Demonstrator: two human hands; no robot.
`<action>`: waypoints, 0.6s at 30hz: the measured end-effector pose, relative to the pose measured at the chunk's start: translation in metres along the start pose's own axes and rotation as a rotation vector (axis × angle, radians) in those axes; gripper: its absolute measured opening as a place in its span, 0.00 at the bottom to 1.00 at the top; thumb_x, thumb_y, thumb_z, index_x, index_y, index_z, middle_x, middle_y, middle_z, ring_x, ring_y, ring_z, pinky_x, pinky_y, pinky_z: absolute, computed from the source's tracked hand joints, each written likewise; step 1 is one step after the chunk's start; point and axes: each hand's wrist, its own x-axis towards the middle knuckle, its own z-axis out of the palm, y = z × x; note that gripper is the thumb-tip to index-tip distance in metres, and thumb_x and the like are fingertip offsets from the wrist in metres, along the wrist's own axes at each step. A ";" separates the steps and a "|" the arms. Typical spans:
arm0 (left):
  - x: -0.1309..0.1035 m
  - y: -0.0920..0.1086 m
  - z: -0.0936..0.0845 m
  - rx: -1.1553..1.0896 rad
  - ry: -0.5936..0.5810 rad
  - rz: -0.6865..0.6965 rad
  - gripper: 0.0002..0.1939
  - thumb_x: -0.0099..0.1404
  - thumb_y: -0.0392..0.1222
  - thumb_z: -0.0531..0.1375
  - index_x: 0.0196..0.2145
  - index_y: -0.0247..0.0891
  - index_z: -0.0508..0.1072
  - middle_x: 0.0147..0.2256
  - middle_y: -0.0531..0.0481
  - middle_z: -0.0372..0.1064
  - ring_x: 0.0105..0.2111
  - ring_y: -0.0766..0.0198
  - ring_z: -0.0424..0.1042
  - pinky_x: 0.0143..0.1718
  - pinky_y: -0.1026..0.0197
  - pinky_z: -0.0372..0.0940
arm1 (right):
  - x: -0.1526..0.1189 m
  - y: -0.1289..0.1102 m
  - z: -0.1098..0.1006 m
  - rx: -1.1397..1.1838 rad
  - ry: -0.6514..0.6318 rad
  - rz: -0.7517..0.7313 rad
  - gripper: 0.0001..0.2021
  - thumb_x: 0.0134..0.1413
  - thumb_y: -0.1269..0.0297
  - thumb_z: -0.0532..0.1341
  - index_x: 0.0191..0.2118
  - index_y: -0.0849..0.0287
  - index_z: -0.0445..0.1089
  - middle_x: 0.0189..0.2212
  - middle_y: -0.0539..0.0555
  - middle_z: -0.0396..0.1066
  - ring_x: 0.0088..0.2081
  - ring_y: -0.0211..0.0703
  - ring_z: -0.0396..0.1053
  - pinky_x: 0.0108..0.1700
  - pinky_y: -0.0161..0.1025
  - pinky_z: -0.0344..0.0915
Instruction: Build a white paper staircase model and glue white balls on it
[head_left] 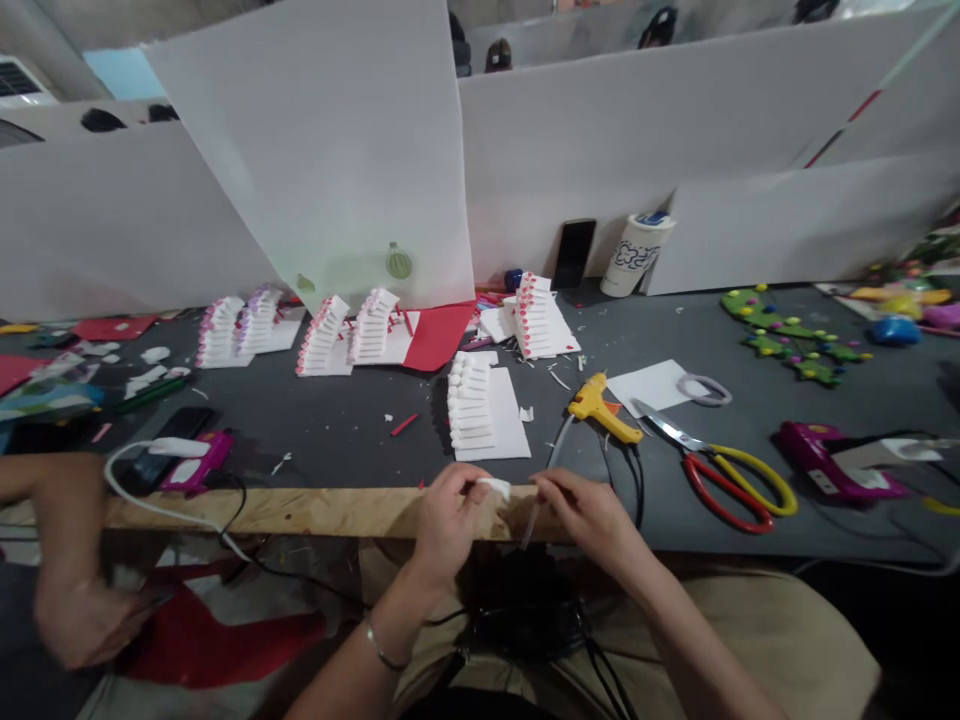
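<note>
My left hand is closed in a pinch on a small white paper piece, just off the table's front edge. My right hand is beside it, thumb and fingers pinched together at a long translucent glue stick. Whether these fingers grip the stick or something tiny is hidden. The stick runs from a yellow glue gun lying on the table. Just beyond my hands lies a white card bearing a fan of rolled white paper strips.
Large scissors and a white paper sheet lie to the right. Similar pink-tipped pieces stand behind. A cup and phone lean at the back panel. At left, another person's arm is near a cabled power strip.
</note>
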 end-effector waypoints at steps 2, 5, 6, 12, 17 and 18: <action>0.003 -0.007 -0.008 -0.012 0.024 -0.027 0.13 0.66 0.49 0.57 0.33 0.37 0.75 0.32 0.48 0.72 0.33 0.61 0.70 0.37 0.61 0.65 | 0.010 0.005 -0.008 -0.285 0.092 0.025 0.13 0.64 0.61 0.51 0.40 0.55 0.73 0.34 0.56 0.76 0.35 0.46 0.73 0.36 0.38 0.63; 0.003 -0.012 -0.014 -0.056 0.028 -0.067 0.13 0.65 0.49 0.58 0.33 0.37 0.75 0.31 0.48 0.72 0.32 0.62 0.70 0.35 0.62 0.64 | 0.028 0.007 -0.011 -0.487 0.133 0.112 0.11 0.62 0.64 0.53 0.45 0.56 0.71 0.37 0.60 0.75 0.35 0.49 0.73 0.33 0.38 0.60; 0.002 -0.012 -0.015 -0.070 0.034 -0.076 0.13 0.64 0.49 0.59 0.33 0.37 0.75 0.31 0.48 0.72 0.32 0.62 0.70 0.35 0.63 0.64 | 0.035 0.007 -0.010 -0.500 0.149 0.134 0.10 0.61 0.64 0.55 0.44 0.57 0.71 0.36 0.61 0.75 0.33 0.50 0.73 0.31 0.38 0.59; -0.004 -0.011 -0.013 -0.123 0.046 -0.120 0.12 0.63 0.49 0.60 0.32 0.36 0.76 0.30 0.48 0.72 0.32 0.62 0.70 0.34 0.63 0.64 | 0.050 0.013 -0.006 -0.377 0.220 0.154 0.03 0.51 0.72 0.58 0.32 0.59 0.68 0.29 0.59 0.72 0.30 0.48 0.70 0.32 0.38 0.58; -0.008 -0.016 -0.008 -0.144 0.035 -0.129 0.12 0.63 0.48 0.59 0.31 0.36 0.76 0.30 0.48 0.71 0.31 0.63 0.70 0.33 0.63 0.64 | 0.062 0.018 -0.021 -0.093 0.281 0.136 0.02 0.48 0.65 0.57 0.31 0.55 0.65 0.23 0.50 0.69 0.27 0.42 0.67 0.32 0.38 0.62; -0.009 -0.016 -0.007 -0.148 0.037 -0.127 0.12 0.63 0.48 0.59 0.31 0.36 0.76 0.30 0.48 0.71 0.31 0.63 0.70 0.33 0.63 0.64 | 0.066 0.017 -0.025 -0.029 0.301 0.138 0.04 0.48 0.62 0.57 0.31 0.55 0.65 0.22 0.49 0.68 0.26 0.41 0.67 0.30 0.38 0.62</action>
